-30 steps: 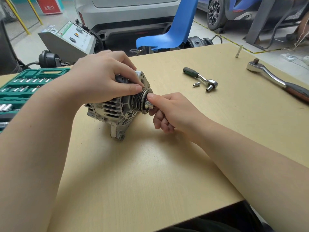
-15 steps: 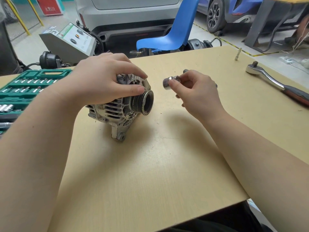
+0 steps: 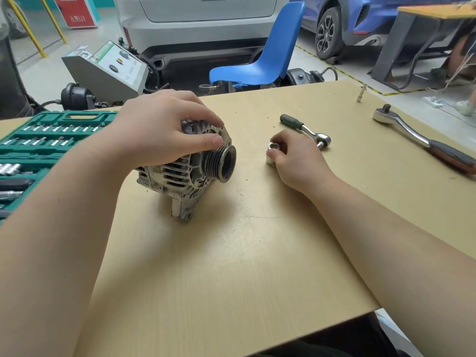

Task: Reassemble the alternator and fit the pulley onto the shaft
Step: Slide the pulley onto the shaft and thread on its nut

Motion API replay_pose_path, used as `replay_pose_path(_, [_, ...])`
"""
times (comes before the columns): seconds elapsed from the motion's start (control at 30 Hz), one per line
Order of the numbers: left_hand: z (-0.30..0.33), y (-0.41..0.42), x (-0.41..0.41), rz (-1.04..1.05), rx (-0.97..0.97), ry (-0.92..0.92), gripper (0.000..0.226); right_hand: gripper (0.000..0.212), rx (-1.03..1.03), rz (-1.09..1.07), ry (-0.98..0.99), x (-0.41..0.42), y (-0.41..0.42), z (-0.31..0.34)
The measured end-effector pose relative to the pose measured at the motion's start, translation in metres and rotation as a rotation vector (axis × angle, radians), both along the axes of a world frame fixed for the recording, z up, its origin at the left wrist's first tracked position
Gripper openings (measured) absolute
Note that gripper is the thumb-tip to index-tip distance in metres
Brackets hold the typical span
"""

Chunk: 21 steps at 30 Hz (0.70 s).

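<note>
Alternator (image 3: 177, 176): cast metal housing, grey and scuffed, slotted vents round the body, a mounting ear with a bolt hole at the bottom; lies on its side near the middle of the desk (image 3: 231, 266), shaft end facing the right edge.
Pulley (image 3: 222, 161): dark ribbed metal ring with several grooves, seated on the alternator's front, open bore showing.
Left hand (image 3: 164, 132): fingers curled over the top of the housing, thumb tip touching the pulley's rear groove.
Right hand (image 3: 293, 158): resting on the desk just right of the pulley, fingertips pinching a socket (image 3: 271, 152), a short shiny steel cylinder standing on end.
Small ratchet (image 3: 306, 131): green handle, chrome head, just beyond the right hand.
Large ratchet (image 3: 422, 140): chrome shank, dark and reddish grip, near the desk's right edge.
Socket set case (image 3: 38, 150): green plastic, rows of chrome bits, at the left edge.
Writing: red sign (image 3: 76, 11) on the floor behind, characters too blurred to read.
Desk surface: pale wood-grain laminate, faintly scratched.
</note>
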<state>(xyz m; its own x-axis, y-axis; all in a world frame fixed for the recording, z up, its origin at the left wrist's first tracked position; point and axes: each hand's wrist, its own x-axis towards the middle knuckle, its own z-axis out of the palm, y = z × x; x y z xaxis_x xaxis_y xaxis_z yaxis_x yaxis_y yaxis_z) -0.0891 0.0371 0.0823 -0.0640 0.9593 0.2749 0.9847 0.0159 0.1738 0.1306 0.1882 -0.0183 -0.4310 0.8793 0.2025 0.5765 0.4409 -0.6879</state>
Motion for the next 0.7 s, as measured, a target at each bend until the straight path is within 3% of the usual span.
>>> replay_pose_path(0.2, [-0.005,0.002,-0.002,-0.004,0.062,0.014,0.053,0.031,-0.038,-0.084,-0.02,0.002,0.007,-0.002])
replay_pose_path(0.3, [-0.012,0.002,-0.002,0.009,0.188,-0.012,0.05,0.043,0.129,-0.158,-0.068,0.003,0.007,-0.002])
replay_pose_path(0.37, [-0.02,-0.001,-0.002,-0.006,0.338,-0.063,0.043,0.043,0.216,-0.084,0.033,0.001,-0.001,0.001])
replay_pose_path(0.47, [-0.034,-0.008,-0.004,0.007,0.538,-0.146,0.038,0.04,0.178,0.13,0.198,-0.007,-0.026,0.004])
replay_pose_path(0.7, [-0.06,-0.032,-0.026,0.069,0.613,-0.279,0.036,0.058,0.108,0.295,0.191,-0.021,-0.07,0.004])
